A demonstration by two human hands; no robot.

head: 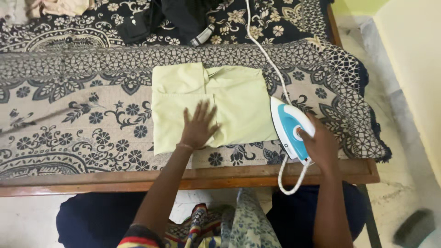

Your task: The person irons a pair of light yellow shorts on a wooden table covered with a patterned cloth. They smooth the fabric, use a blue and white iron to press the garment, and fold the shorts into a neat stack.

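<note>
Meanwhile, the left hand [198, 126] lies flat, fingers spread, on the folded pale-green shirt [211, 106] (patterned cloth [69, 119] beneath), while the right hand [320, 144] grips the iron [290, 127].

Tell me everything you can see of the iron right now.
The iron is white with a turquoise-blue top, of plastic by its look. It sits soleplate down on the patterned cloth, its nose pointing away from the person, right beside the folded yellow garment's right edge. The right hand grips its handle. A white cord runs from its rear, loops past the table edge, then away across the table.
</note>
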